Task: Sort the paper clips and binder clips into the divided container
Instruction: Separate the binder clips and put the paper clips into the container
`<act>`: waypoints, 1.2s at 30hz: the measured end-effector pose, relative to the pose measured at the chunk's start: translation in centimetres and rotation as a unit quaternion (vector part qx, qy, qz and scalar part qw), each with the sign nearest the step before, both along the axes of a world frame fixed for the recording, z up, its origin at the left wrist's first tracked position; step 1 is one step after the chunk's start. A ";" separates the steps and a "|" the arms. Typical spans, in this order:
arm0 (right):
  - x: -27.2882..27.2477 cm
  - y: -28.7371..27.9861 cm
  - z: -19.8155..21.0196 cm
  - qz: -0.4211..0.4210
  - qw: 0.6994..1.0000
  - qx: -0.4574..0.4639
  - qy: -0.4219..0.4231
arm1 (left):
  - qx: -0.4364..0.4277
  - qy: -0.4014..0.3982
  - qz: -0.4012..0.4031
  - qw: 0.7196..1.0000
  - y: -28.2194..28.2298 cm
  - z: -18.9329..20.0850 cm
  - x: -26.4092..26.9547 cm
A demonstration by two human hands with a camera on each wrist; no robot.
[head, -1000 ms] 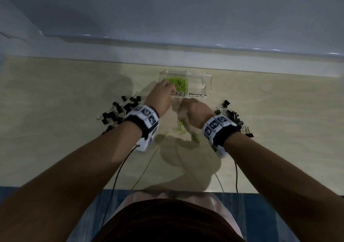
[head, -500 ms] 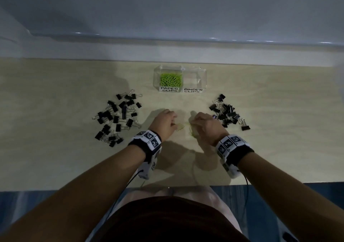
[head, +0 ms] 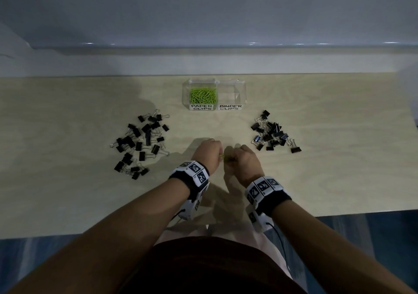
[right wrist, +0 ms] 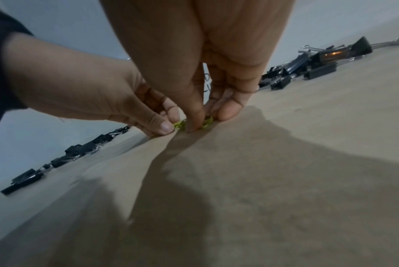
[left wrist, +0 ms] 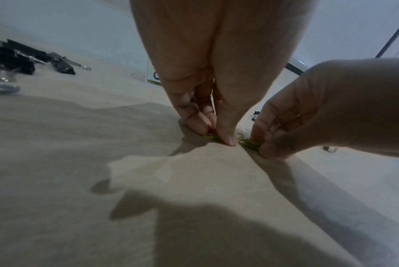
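Note:
A clear divided container (head: 241, 83) stands at the back of the table, with green paper clips (head: 203, 95) piled in its left cell labelled PAPER CLIPS; the right cell labelled BINDER CLIPS looks bare. My left hand (head: 209, 152) and right hand (head: 243, 159) meet at the table's middle. Each pinches a few green paper clips (left wrist: 211, 135) against the tabletop; the right hand's own green clips (right wrist: 206, 122) show under its fingertips. Black binder clips lie in a left pile (head: 141, 142) and a right pile (head: 272, 133).
The light wooden table (head: 67, 180) ends at a front edge just behind my wrists, with a blue floor below. A pale wall ledge runs behind the container. Both wrists wear marker-covered bands with cables.
Both hands have drawn back from the container to the table's middle and come down onto the loose green paper clips, closing their fingertips on them.

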State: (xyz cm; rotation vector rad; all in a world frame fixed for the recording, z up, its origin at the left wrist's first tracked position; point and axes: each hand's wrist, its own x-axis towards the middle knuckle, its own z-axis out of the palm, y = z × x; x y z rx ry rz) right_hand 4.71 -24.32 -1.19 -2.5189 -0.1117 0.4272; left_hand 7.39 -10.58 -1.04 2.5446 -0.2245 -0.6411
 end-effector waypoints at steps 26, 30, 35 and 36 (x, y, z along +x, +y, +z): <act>1.9 0.1 0.5 0.025 0.999 0.010 0.036 | -0.106 -0.124 0.101 0.981 5.4 4.9 8.3; 2.1 0.2 1.4 0.084 0.996 -0.003 0.030 | -0.085 -0.159 0.100 0.979 5.6 5.8 13.2; 2.0 0.3 2.4 0.126 0.991 -0.011 0.032 | -0.030 -0.125 0.066 0.990 5.2 5.5 14.8; 2.2 0.1 2.3 0.120 0.992 -0.005 0.035 | -0.030 -0.130 0.065 0.989 5.5 5.3 14.5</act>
